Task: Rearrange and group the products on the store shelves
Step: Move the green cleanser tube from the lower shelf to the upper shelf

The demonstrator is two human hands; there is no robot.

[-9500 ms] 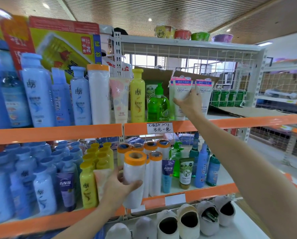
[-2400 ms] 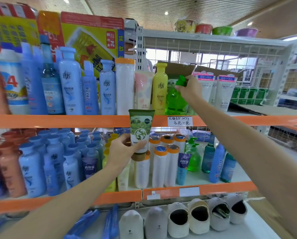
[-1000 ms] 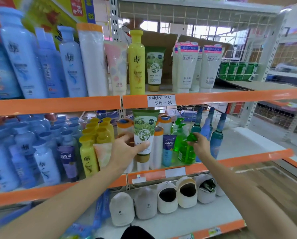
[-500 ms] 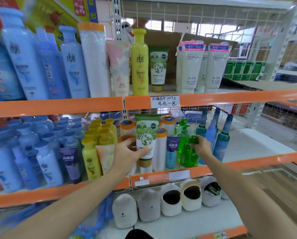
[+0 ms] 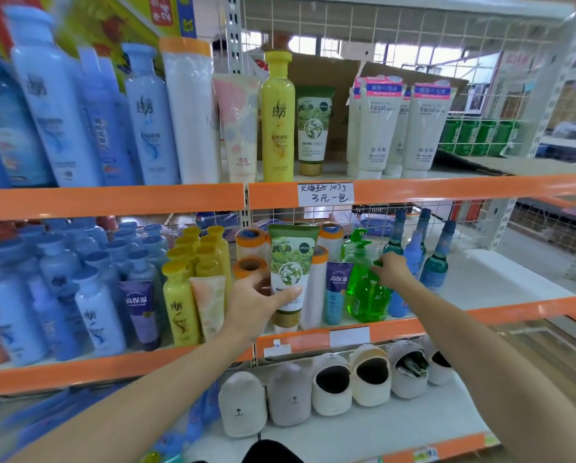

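The left hand [image 5: 258, 307] grips a green-and-white tube [image 5: 289, 274] upright in front of the middle shelf [image 5: 447, 320], thumb across the label, its gold cap down near the shelf edge. The right hand [image 5: 391, 271] curls round the pump top of a green bottle [image 5: 368, 300] standing on that shelf beside a blue tube [image 5: 336, 295] (a second pump bottle [image 5: 356, 248] stands just behind). On the upper shelf [image 5: 112, 200] a matching tube [image 5: 313, 128] stands between a yellow bottle [image 5: 277, 116] and white facial tubes [image 5: 398, 125].
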